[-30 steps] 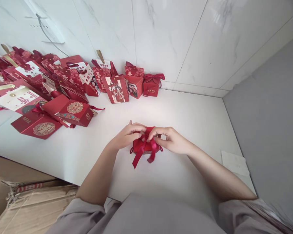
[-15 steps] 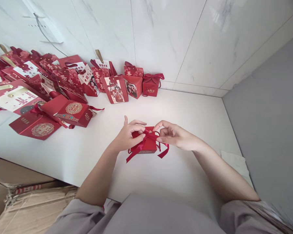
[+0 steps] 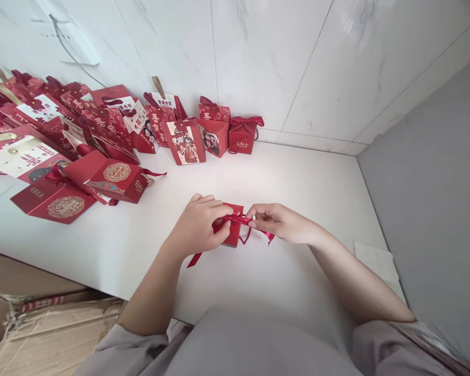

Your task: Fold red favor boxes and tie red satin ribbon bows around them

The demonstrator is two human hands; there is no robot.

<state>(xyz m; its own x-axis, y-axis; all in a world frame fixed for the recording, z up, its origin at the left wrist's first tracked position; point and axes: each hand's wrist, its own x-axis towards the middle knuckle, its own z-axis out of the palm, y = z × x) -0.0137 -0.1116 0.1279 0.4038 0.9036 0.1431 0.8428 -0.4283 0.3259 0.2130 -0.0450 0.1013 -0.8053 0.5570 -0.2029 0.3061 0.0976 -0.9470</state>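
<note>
A small red gift box [image 3: 234, 239] stands on the white table in front of me, partly covered by my left hand. A dark red satin ribbon [image 3: 241, 220] runs across its top, with loose tails hanging at both sides. My left hand [image 3: 203, 224] pinches the ribbon over the box between thumb and forefinger, its other fingers curled. On the right, my right hand [image 3: 276, 222] grips a stretch of the same ribbon between thumb and fingertips, pulled taut beside the box. A thin red cord loop [image 3: 246, 237] hangs at the box's right side.
Many red and white gift boxes [image 3: 113, 125] crowd the table's left and back. One box with a bow [image 3: 243, 134] stands against the marble wall [image 3: 258, 62]. White paper [image 3: 376, 261] lies at the right edge. A cardboard carton [image 3: 58, 334] sits below left.
My left hand has closed over the left of the box, and its raised fingers have curled in. My right hand now draws the ribbon out to the right. The box has shifted slightly left.
</note>
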